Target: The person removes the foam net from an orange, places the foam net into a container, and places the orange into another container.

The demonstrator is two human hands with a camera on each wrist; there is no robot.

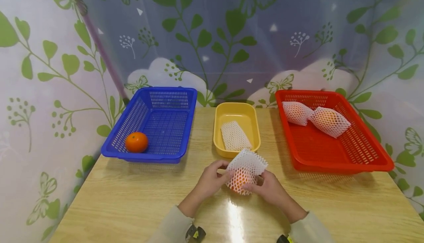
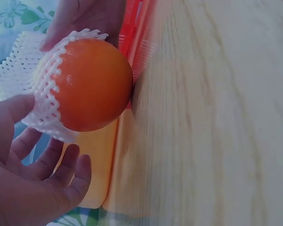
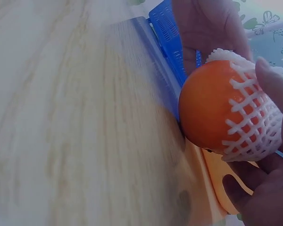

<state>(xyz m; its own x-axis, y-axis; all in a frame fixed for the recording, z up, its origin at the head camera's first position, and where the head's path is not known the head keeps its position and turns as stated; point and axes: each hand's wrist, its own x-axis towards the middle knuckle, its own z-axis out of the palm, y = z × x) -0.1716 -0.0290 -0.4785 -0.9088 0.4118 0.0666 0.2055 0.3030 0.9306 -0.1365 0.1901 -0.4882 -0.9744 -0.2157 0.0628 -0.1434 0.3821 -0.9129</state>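
Over the table in front of me, both hands hold an orange (image 2: pixel 95 84) partly covered by a white foam fruit net (image 1: pixel 247 161). The net's loose end points away from me, while the orange's near side is bare in both wrist views. My left hand (image 1: pixel 212 179) holds the net's left side, thumb on top and fingers curved underneath. On the other side, my right hand (image 1: pixel 272 188) grips the netted orange, its thumb (image 3: pixel 273 82) pressing the mesh. The orange's underside sits at the tabletop.
A blue basket (image 1: pixel 190 125) at the left holds one bare orange (image 1: pixel 136 142). Just beyond my hands is a yellow tray (image 1: pixel 217 125) with a flat foam net (image 1: pixel 235 135). The red basket (image 1: pixel 291 151) at the right contains two netted oranges (image 1: pixel 328 118). A patterned curtain (image 1: pixel 212 33) hangs behind.
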